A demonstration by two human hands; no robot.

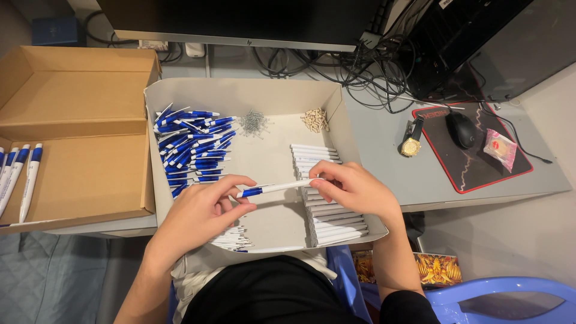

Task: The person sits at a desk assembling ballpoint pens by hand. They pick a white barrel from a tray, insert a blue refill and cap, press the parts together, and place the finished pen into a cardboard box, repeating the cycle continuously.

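Pen assembly, mid-run by the look of it. Both hands hold one white pen with a blue end (273, 188) level over the middle of the shallow cardboard tray (240, 91). The left hand (201, 211) has its fingers closed on the blue end; the right hand (354, 189) pinches the white end.

Done, as far as shown: four finished pens (18, 174) lie side by side at the left edge of the open brown box (78, 102), the rest of that box bare.

Left: a large heap of blue-and-white parts (192, 147) at the tray's left wall, a column of white barrels (327, 192) along its right wall, a small pile of metal springs (253, 123) and a small pile of pale small parts (314, 119) near the far wall, and thin refills (233, 238) at the near edge. Most stock appears unused.

Packages: a small pink wrapped packet (499, 147) sits on the right edge of the red-bordered black mouse pad (474, 174). Its label is too small to make out.
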